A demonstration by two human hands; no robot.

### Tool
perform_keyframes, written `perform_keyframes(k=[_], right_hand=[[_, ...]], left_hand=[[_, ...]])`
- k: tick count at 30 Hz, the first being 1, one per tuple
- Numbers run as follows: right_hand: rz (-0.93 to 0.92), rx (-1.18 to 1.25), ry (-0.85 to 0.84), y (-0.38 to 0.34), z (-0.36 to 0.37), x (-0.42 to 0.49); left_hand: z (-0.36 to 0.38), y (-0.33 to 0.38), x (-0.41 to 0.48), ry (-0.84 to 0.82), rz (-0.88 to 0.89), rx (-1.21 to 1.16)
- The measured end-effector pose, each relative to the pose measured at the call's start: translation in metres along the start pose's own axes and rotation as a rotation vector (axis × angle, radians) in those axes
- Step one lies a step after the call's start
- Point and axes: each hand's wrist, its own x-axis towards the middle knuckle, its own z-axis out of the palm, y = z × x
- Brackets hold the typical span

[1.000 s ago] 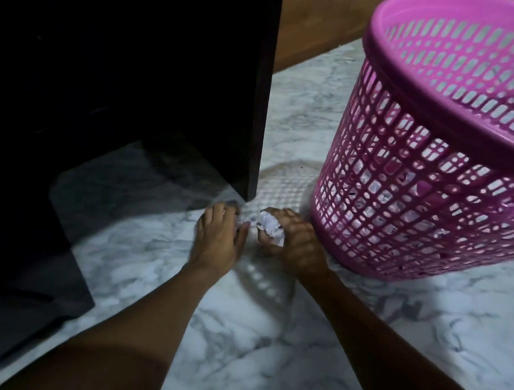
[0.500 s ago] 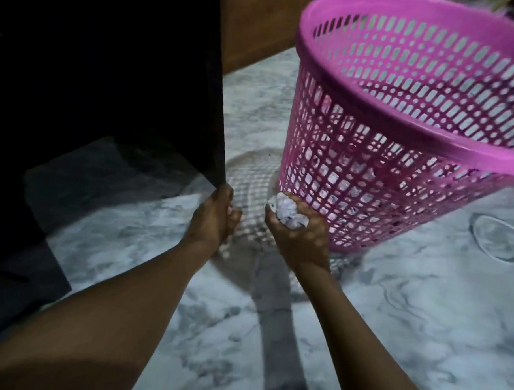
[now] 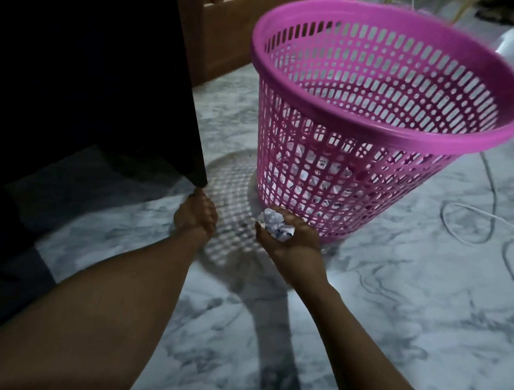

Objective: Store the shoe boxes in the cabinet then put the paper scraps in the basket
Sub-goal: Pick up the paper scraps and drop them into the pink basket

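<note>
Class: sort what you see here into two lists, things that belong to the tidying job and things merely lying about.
Part of the job:
crumpled paper scrap in the right hand
pink basket, paper already inside
dark cabinet
left hand

Lying about:
white cable on the marble floor
wooden furniture behind

Grey-veined marble floor (image 3: 391,333) underfoot; a pale cable (image 3: 466,221) loops across it at right, wooden panel (image 3: 227,40) standing at its far edge.

I see the right hand (image 3: 289,237) cupping crumpled paper scraps (image 3: 275,225) just beside the pink basket (image 3: 378,159); the left hand (image 3: 194,215) is farther from it.
</note>
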Motion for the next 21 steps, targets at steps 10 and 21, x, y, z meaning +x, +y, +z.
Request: perform_keyframes(k=[10,21], right_hand=[[-0.060,0.289,-0.222,-0.060,-0.009,0.007],[-0.358,0.479,-0.004,-0.242,-0.130,0.104]], left_hand=[[-0.033,0.014,-0.032,-0.207,0.161,-0.302],[-0.172,0.119,-0.066,0.459,0.443,-0.630]])
